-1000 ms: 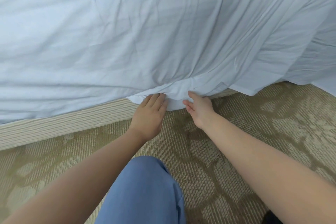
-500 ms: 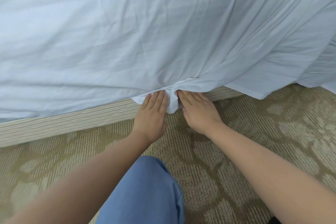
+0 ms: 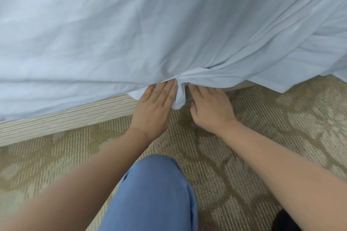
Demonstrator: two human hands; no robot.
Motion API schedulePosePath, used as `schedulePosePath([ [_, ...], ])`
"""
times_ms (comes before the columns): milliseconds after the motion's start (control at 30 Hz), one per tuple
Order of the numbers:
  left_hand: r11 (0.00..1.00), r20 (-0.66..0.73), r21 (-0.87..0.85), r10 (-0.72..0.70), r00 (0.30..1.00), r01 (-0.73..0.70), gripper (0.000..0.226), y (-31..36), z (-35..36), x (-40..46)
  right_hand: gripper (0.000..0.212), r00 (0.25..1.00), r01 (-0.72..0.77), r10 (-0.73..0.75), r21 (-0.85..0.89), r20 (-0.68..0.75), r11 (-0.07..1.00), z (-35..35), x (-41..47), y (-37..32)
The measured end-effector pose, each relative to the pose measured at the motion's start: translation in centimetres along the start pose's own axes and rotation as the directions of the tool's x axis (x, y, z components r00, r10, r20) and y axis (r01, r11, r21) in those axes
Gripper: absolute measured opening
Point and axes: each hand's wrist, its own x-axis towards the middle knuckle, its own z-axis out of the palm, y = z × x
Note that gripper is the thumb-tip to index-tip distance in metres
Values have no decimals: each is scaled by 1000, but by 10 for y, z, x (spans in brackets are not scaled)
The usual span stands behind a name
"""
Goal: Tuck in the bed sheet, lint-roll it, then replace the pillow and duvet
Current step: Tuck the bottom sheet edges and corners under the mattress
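Note:
A white bed sheet covers the mattress and fills the upper half of the head view. Its lower edge hangs over the striped wooden bed base. My left hand lies flat with straight fingers pushing the sheet's edge in under the mattress. My right hand sits beside it, fingers straight, their tips hidden under the bunched fabric. A small fold of sheet hangs down between the two hands. To the right a loose flap of sheet still drapes over the base to the floor.
Patterned beige and olive carpet covers the floor in front of the bed. My knee in blue trousers is at the bottom centre. A dark object shows at the bottom right edge.
Both hands have slid forward under the mattress edge, pushing sheet in. The right hand turned palm down and came closer to the left, pinching off a small hanging fold between them.

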Motion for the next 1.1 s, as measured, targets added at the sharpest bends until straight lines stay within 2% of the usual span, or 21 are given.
schedulePosePath([
  [67,1000,3,-25,-11,1000,11,65,1,-2,2,58,998,-40,38,30,43,999,-9,5,-3],
  [167,997,-2,-51,50,999,-50,60,-6,-4,6,51,994,-26,22,37,105,999,-29,17,3],
  [233,990,-30,-66,119,992,-121,54,-15,-6,9,40,978,-32,20,55,206,998,-38,26,8],
  [400,975,-106,-45,211,972,-217,44,-32,-11,6,11,981,-85,69,84,182,993,-36,39,0],
  [467,984,-89,-27,175,981,-178,46,-32,-12,2,4,970,-109,78,125,228,986,-34,45,-2],
  [633,1000,73,12,-25,997,24,61,-12,-15,0,7,966,-69,37,114,257,991,-32,52,2],
  [733,975,227,12,-217,949,220,52,7,-35,24,8,966,-50,12,139,258,989,-31,52,5],
  [767,959,234,-7,-272,933,282,43,11,-38,34,6,969,-44,5,153,246,987,-31,51,5],
  [833,949,253,15,-308,917,315,33,14,-39,47,21,987,-27,5,130,163,991,-29,44,7],
  [900,952,288,63,-305,908,300,26,13,-40,50,34,996,75,-74,32,-48,997,-21,32,11],
  [967,955,330,84,-296,896,285,23,10,-43,48,35,961,197,-200,-33,-191,980,-15,20,14],
  [1033,959,337,72,-282,898,275,24,9,-43,46,26,901,378,-382,-59,-206,924,-14,11,14],
  [1100,973,293,20,-225,929,229,28,9,-39,38,23,838,493,-503,-99,-213,864,-23,9,9],
])
